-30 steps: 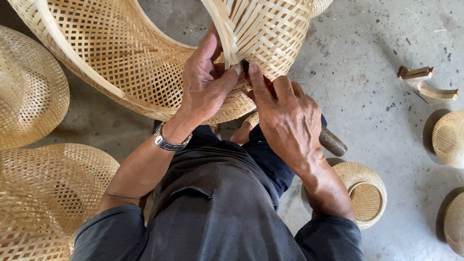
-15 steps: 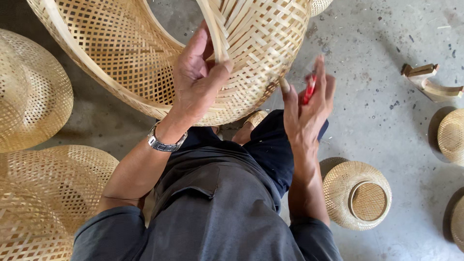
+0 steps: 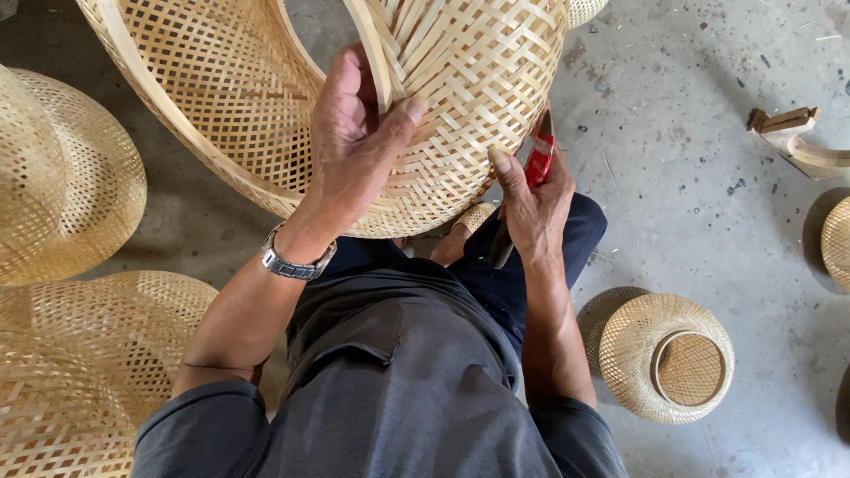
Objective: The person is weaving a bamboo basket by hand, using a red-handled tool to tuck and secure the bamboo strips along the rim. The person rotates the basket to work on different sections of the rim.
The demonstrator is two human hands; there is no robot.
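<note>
At the upper centre of the frame the left hand [image 3: 354, 146] pinches the woven bamboo basket's [image 3: 478, 106] rim while the right hand [image 3: 531, 199], closed around red-handled cutters [image 3: 538, 164], works beside it; a slip could nick weave or thumb.

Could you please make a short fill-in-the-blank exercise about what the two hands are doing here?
1. The left hand grips the rim of a large woven ____.
2. The right hand holds a ____-handled cutting tool.
3. A metal ____ sits on the left wrist.

Missing words: basket; red; watch
</note>
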